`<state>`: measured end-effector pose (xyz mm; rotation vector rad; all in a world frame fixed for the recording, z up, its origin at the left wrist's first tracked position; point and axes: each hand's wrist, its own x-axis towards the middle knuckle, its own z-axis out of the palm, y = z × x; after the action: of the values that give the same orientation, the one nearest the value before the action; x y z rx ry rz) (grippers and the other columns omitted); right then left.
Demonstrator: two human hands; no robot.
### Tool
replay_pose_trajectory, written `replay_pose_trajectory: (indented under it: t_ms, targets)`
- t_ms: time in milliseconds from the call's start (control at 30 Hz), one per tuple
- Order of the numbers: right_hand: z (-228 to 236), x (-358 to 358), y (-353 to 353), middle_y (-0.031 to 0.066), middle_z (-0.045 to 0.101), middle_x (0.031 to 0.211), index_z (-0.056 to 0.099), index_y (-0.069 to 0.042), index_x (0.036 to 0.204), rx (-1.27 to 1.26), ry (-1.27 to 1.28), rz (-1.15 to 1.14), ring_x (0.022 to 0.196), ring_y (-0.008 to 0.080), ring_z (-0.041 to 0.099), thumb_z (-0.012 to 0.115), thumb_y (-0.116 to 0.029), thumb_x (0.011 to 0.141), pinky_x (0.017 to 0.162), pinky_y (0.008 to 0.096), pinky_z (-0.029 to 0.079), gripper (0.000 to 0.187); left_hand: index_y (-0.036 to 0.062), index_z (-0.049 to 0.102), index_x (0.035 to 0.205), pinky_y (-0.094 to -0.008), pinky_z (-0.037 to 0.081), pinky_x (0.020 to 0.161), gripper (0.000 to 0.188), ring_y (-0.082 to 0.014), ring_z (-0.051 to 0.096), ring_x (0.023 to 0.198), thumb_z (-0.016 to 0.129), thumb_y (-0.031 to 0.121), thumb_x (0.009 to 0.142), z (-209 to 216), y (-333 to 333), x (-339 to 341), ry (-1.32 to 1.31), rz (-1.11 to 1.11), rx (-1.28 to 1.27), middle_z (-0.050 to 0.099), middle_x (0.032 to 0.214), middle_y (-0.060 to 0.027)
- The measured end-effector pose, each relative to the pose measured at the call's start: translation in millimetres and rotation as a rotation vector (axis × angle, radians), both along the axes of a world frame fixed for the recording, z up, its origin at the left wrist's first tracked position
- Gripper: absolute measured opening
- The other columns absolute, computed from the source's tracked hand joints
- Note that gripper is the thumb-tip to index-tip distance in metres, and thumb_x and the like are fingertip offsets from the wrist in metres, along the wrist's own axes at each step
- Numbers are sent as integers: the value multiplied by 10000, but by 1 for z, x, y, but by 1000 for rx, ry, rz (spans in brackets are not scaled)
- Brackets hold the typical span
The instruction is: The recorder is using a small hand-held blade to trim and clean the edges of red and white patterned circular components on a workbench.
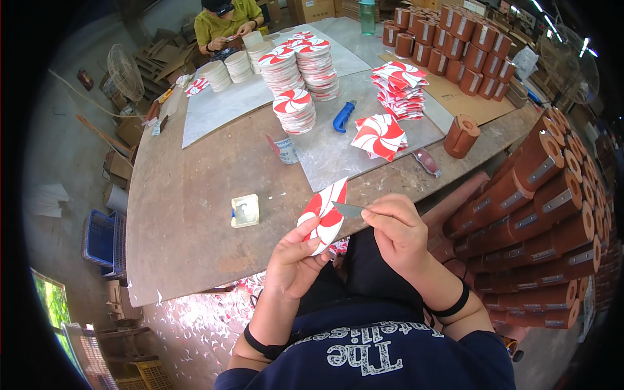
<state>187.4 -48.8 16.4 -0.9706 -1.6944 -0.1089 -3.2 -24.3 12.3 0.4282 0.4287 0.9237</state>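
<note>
Over the table's near edge, my left hand (296, 257) grips a red-and-white swirl-patterned piece (325, 211) by its lower part, tilted up. My right hand (396, 227) pinches a thin grey blade (349, 209) between thumb and fingers, its tip at the piece's right side. Beyond my hands lie a loose pile of swirl pieces with pointed corners (380, 136) and a taller such pile (400, 88). Left of these stand neat stacks of round swirl discs (294, 110). A blue-handled cutter (344, 117) lies between them.
A small square pale dish (245, 211) sits on the brown table (188, 227). Brown cylinders (533, 214) are piled high at my right, more (448, 49) at the back. One cylinder (462, 136) stands near a red-handled tool (426, 162). Scraps litter the floor (201, 331). A co-worker (227, 26) sits opposite.
</note>
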Motion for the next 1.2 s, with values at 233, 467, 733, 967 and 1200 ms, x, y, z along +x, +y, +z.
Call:
replay_pose_trajectory:
  t_ms: [233,467,733,967,1200]
  targets:
    - [2,3,-3,76,547,809,605,-20,861,-8,16,21,776,264,536,565,126,565,649,320,451,332,4,543,1058,-279,504,609,294,-209,592,798,502,-50,773,-3,2,-4,13,-30,44,571,996,-155]
    - [6,-3,-10,77,544,827,605,-12,863,-8,-10,27,788,264,531,585,107,564,657,316,455,322,3,547,902,-324,522,617,119,-204,601,687,495,10,795,-2,0,0,29,0,-40,598,803,-125]
    - [8,-8,-13,75,537,865,600,10,866,31,-89,62,802,255,521,622,48,562,666,312,459,307,-2,535,895,-317,534,565,105,-194,607,624,485,37,812,-9,2,-1,-17,5,-64,596,722,-108]
    - [14,-8,-15,76,535,860,596,23,860,47,-111,60,801,255,521,620,41,566,666,311,460,295,8,543,901,-307,515,537,114,-192,607,628,488,21,803,-8,1,-2,-20,12,-74,597,728,-103]
    - [13,-5,-10,83,537,863,593,26,862,51,-120,72,798,256,520,617,40,572,666,320,461,291,30,556,902,-317,501,522,125,-192,586,606,492,13,796,-7,1,-1,4,15,-53,590,745,-97]
